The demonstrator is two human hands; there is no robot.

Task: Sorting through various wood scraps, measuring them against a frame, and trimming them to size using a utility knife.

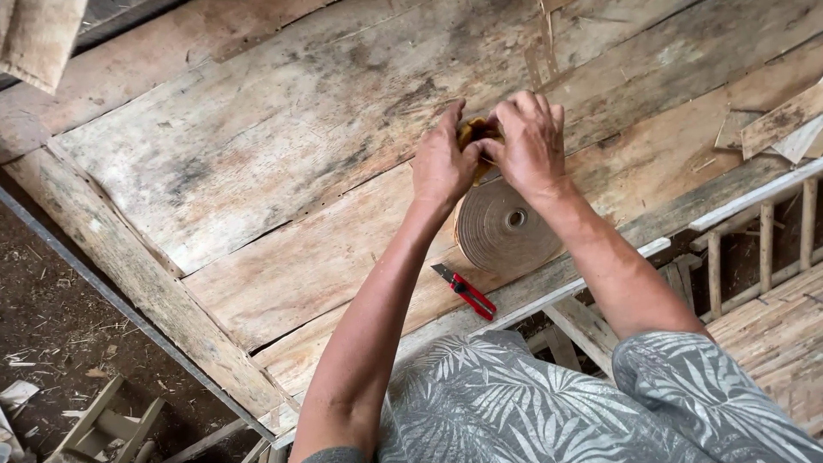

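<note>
Both my hands meet above a flat roll of tan paper tape (501, 230) that lies on a worn wooden board table (283, 137). My left hand (441, 163) and my right hand (530, 141) pinch a small yellowish piece (474, 133) between their fingertips, held just beyond the roll's far edge. Most of that piece is hidden by the fingers. A red utility knife (467, 293) with its blade out lies on the board just in front of the roll, near the table's front edge.
A wooden slatted frame (763, 249) stands to the right of the table. Loose wood scraps (776, 124) lie at the table's right end. Dirt floor with debris and a small wooden stool (107, 424) is at the lower left.
</note>
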